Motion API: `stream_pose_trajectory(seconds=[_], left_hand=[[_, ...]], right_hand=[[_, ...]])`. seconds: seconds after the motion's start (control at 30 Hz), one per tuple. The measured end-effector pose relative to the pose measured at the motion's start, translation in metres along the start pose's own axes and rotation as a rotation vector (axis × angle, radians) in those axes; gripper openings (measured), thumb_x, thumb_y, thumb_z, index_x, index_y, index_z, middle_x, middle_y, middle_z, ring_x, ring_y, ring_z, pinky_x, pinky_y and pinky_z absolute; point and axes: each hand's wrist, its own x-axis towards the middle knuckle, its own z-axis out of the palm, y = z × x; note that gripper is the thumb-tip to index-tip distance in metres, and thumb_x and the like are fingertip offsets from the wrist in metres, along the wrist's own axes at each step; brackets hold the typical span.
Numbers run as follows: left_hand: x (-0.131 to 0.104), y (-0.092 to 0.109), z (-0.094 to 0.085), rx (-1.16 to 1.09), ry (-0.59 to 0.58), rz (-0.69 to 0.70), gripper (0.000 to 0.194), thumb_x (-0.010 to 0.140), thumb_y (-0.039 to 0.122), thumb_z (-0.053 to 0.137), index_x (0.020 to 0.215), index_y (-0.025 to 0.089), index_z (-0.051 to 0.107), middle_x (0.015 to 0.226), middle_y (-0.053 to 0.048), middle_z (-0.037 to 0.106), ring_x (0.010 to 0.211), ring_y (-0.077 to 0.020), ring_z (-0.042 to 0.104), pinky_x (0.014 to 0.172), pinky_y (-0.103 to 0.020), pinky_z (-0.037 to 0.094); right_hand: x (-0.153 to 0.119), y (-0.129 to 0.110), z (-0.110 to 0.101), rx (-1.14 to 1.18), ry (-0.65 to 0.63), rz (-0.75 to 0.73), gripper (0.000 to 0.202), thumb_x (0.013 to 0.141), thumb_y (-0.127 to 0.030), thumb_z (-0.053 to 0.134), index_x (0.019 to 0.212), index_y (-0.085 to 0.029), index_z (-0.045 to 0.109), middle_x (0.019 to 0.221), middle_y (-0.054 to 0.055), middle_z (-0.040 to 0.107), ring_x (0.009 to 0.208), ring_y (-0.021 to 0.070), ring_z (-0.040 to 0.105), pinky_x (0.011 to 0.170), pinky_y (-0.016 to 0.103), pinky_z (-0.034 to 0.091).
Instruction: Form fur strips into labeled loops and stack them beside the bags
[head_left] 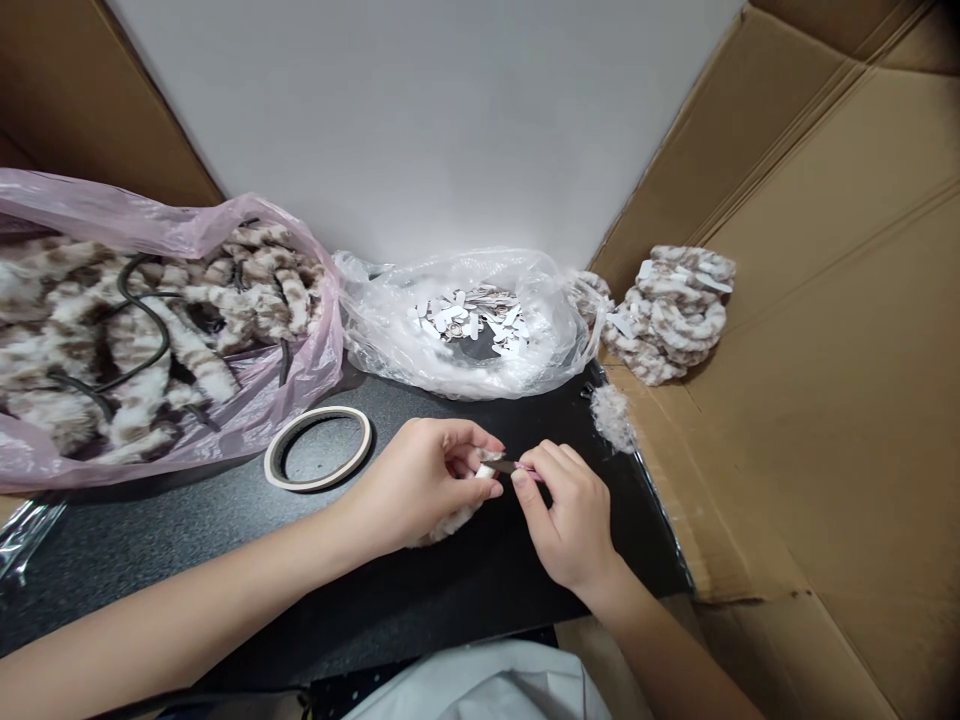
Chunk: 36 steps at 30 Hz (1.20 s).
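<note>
Head view: two bare hands work close together over the dark table (202,530), cardboard (832,350) rising at the right.
Left hand (435,475): fingers pinched on a small fluffy piece (454,522), its pale end poking out between thumb and forefinger, the rest below the palm.
Right hand (570,510): fingers clenched round a thin pink-handled tool (504,466), its metal tip at the pale end; whether it is a blade or tweezers I cannot tell.
Tape roll (274,457): flat on the table, left of the left hand, touching neither hand.
Pink bag (304,395): gaping at the left, filled with fluffy brown-and-white strips (202,370) and dark cords (161,345).
Clear bag (382,372): beyond the hands, holding a heap of white tags (454,315).
Fluffy bundle (675,320): against the cardboard at the right, loose fluff (613,418) nearer the hands.
Tip risk: the metal points toward the left thumb and forefinger, so a slip or too hard a push could nick them.
Grip risk: soft pile may roll or squash under the pinch, letting the pale end twist away.
Fluff risk: stray fibres could catch on the tool or stick to the tape.
</note>
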Motion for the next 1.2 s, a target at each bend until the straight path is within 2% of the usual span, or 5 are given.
stream_pose_trajectory(seconds=[0.47,0.7,0.87,1.07,1.2], left_hand=[[0.005,0.003,-0.008,-0.118,-0.065,-0.024,0.028,0.071,0.026,0.075,0.097,0.016,0.069,0.073,-0.002,0.069,0.066,-0.0159,0.064,0.06,-0.025,0.052],[0.011,0.005,-0.023,-0.209,-0.263,-0.098,0.04,0.08,0.04,0.069,0.112,0.015,0.063,0.084,-0.006,0.069,0.061,-0.0135,0.06,0.05,-0.023,0.046],[0.015,0.004,-0.04,-0.291,-0.277,-0.05,0.028,0.087,0.036,0.063,0.107,0.016,0.066,0.095,-0.007,0.071,0.078,-0.0159,0.066,0.075,-0.027,0.052],[0.012,0.01,-0.047,-0.407,-0.246,-0.131,0.027,0.089,0.029,0.058,0.112,0.015,0.061,0.089,-0.005,0.07,0.064,-0.0117,0.061,0.064,-0.024,0.049],[0.011,0.016,-0.046,-0.467,-0.184,-0.182,0.028,0.084,0.022,0.059,0.111,0.014,0.059,0.078,-0.003,0.067,0.053,-0.009,0.053,0.053,-0.021,0.041]], right_hand=[[-0.012,0.033,-0.006,0.272,0.043,0.224,0.027,0.093,-0.04,0.047,0.081,-0.019,0.057,0.069,0.0,0.056,0.061,0.0134,0.051,0.057,0.025,0.038],[-0.007,0.026,0.009,-0.02,-0.39,-0.005,0.039,0.08,-0.023,0.059,0.118,-0.027,0.067,0.07,0.0,0.072,0.061,0.0157,0.064,0.062,0.026,0.04],[0.003,0.018,0.012,-0.218,-0.518,-0.048,0.042,0.085,-0.033,0.056,0.127,-0.031,0.062,0.087,0.004,0.077,0.079,0.0219,0.071,0.067,0.029,0.041],[0.0,0.039,-0.006,-0.262,-0.434,0.037,0.039,0.083,-0.036,0.059,0.12,-0.03,0.068,0.088,0.003,0.078,0.079,0.0245,0.072,0.067,0.03,0.043],[-0.001,0.082,-0.03,-0.347,-0.198,0.246,0.023,0.082,-0.021,0.055,0.085,-0.025,0.077,0.083,0.004,0.077,0.076,0.0226,0.072,0.063,0.028,0.043]])
